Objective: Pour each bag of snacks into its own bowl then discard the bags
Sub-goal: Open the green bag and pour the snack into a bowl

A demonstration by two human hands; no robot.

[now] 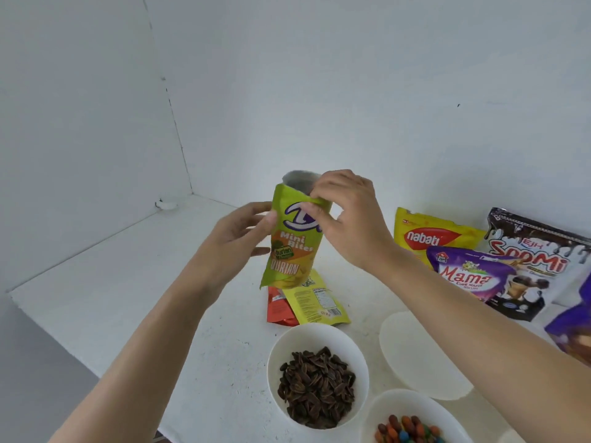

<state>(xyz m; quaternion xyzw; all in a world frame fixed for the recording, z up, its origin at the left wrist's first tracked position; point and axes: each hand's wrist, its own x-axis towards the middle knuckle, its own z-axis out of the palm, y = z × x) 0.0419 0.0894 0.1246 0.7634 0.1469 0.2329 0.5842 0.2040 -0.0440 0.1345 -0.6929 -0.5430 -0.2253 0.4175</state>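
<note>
I hold a green "Mini Bites Durian" bag (295, 241) upright above the white table, its top torn open and silvery inside. My left hand (243, 238) grips its left edge. My right hand (348, 219) pinches the front lip of the opening. Below stand a white bowl of dark sunflower seeds (278, 356) and a white bowl of coloured coated candies (377, 414). A third white bowl (412, 362) lies partly under my right forearm, nothing visible in it.
A flat yellow bag (315, 302) and a red bag (276, 310) lie on the table under the green one. Full bags stand at right: yellow Nabati (428, 235), purple Mama (473, 276), dark Soomi (537, 251). White walls close the back and left; the table's edge (64, 340) runs at left.
</note>
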